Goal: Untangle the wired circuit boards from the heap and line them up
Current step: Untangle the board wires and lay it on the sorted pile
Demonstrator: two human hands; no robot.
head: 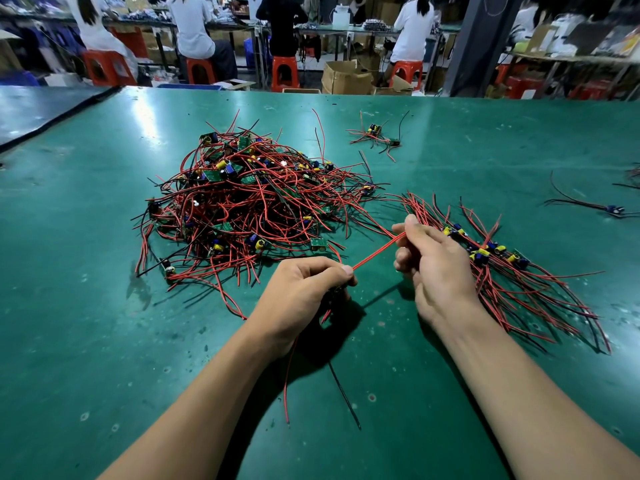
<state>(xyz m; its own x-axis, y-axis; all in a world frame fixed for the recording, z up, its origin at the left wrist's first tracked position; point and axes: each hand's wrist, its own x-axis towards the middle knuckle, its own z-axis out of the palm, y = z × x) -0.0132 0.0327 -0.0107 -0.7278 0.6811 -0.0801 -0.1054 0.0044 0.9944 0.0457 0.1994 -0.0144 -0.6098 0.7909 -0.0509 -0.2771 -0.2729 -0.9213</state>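
Nearest, a red lead (286, 393) and a black lead (344, 400) trail loose over the green desk (104, 341) from under the left hand (304, 289). That hand is curled, its thumb and forefinger pinching a pair of red wires (377, 252). Something dark sits in its palm, too hidden to tell what. The wires run taut, up and right, to the right hand (433, 268), which pinches them between thumb and fingers, the rest curled. Just right of and behind that hand lies a row (485, 252) of boards side by side, their red and black wires fanned toward the near right and the far left. Past the left hand sits the heap (249, 202), a tangled mound of red and black wires with green boards and yellow and blue parts showing. Farther on, a small cluster (375, 135) of boards lies apart, and a lone board (614, 210) lies near the right edge. Beyond the desk, people sit on red stools (284, 72), near a cardboard box (346, 77).
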